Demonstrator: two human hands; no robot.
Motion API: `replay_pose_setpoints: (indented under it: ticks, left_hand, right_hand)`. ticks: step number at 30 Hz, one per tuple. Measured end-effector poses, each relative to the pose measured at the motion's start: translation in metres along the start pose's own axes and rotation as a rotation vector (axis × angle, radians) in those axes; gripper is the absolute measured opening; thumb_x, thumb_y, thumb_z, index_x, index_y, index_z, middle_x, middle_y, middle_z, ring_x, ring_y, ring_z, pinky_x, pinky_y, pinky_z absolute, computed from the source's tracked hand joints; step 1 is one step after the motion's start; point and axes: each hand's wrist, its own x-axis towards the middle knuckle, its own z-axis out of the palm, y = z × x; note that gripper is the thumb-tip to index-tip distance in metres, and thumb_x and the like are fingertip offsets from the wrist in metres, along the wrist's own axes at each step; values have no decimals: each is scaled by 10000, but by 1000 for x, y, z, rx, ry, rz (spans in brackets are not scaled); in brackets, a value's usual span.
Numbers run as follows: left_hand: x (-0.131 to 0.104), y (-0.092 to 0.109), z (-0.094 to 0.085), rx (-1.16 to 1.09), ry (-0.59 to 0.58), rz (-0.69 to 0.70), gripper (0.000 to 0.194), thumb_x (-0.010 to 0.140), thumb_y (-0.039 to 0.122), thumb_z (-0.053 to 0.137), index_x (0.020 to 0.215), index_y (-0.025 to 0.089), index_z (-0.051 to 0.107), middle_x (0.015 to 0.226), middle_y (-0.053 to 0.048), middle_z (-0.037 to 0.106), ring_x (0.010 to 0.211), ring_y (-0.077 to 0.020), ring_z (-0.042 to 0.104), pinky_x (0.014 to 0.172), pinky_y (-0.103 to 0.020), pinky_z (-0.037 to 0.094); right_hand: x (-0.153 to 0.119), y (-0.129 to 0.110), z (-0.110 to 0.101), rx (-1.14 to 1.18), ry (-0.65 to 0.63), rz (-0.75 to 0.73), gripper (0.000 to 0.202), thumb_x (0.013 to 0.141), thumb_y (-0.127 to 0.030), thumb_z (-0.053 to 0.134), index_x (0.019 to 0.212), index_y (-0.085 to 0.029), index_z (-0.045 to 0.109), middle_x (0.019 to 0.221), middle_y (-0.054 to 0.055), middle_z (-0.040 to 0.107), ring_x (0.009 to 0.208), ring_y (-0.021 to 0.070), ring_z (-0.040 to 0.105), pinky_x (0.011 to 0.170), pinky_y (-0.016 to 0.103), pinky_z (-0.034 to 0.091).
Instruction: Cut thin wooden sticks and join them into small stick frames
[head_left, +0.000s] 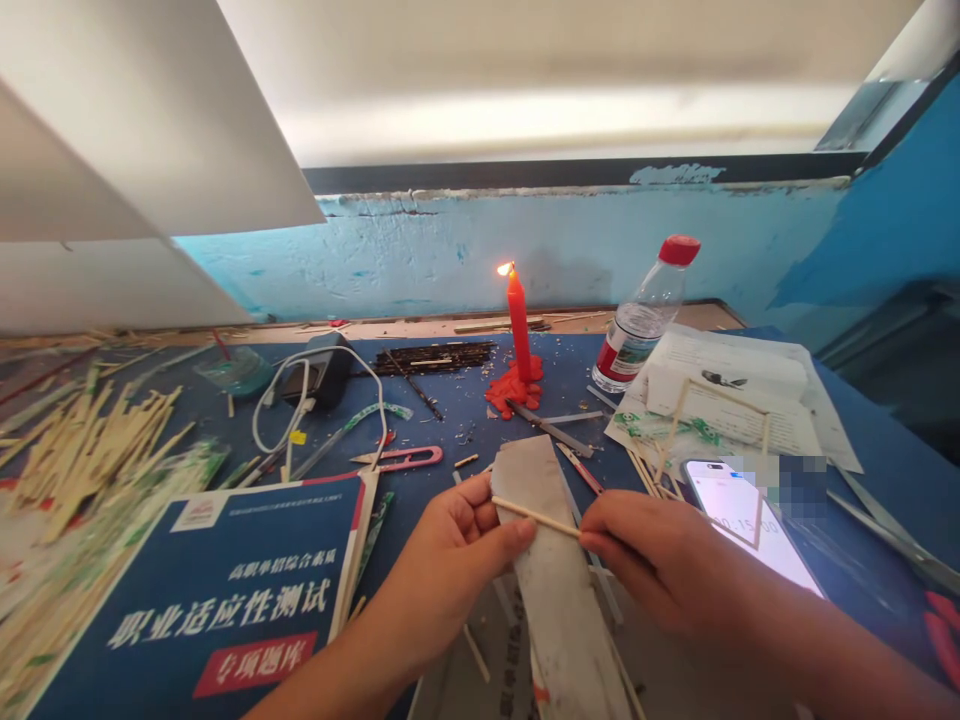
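Our left hand point(459, 545) and right hand point(660, 555) pinch opposite ends of the thin pale stick point(546, 520) between thumb and fingers, over the grey slab point(562, 615). We judge it light and stiff (probably snappable), best held gently near both ends.

The left hand point(461, 545) and right hand point(649, 550) grip 1 thin wooden stick point(553, 522) between them, slanted across a grey strip point(529, 465). Behind it, a lit red candle point(518, 325) stands upright in a clump of red wax point(504, 390) on the blue table point(442, 425). A red-capped bottle point(636, 325) leans to the right of the candle. A lit phone point(727, 505) lies near the right hand; pink-handled snips point(411, 457) lie just beyond a blue book point(202, 560), and loose sticks point(90, 435) heap at far left.
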Motion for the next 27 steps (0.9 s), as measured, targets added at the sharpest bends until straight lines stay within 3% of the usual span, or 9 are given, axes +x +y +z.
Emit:
replay_pose_setpoints:
  ticks: [5,11,15,21,27]
  left_hand:
    - [-1,4,0,-32,34,-1,472,824,181,835,1270,133,686,1131,-166,805,957,-283,792,855,-371,618]
    - [1,3,2,-19,-13,-29,493,800,165,853,1266,132,697,1133,-164,804,979,-289,786,849,-357,618]
    - [1,1,3,-14,-26,-45,528,792,197,869,1286,142,691,1173,-168,791,999,-293,781,843,-352,618]
    - [1,2,0,-8,-37,-67,556,798,224,869,1314,151,676,1209,-181,776,1021,-302,774,789,-340,625]
    - [1,2,1,28,-5,-68,514,768,163,872,1255,132,711,1155,-175,795,974,-306,784,750,-336,627]
  right_hand:
    - [0,4,-8,-12,92,81,239,1076,-301,451,923,-218,613,814,-1,633,703,146,579,645,263,412]
    - [-1,1,4,11,7,-49,211,1071,-282,457,948,-216,615,863,10,622,753,155,588,683,269,414]
    - [3,2,4,56,54,73,248,1081,-308,423,927,-217,594,803,-7,617,684,144,552,636,267,386]
    - [4,4,-2,157,-15,138,297,1097,-358,396,933,-230,608,777,-23,618,676,139,545,634,268,381]
    - [3,3,4,193,-26,176,221,1075,-350,453,1241,-284,583,740,-44,596,619,143,526,579,259,369]
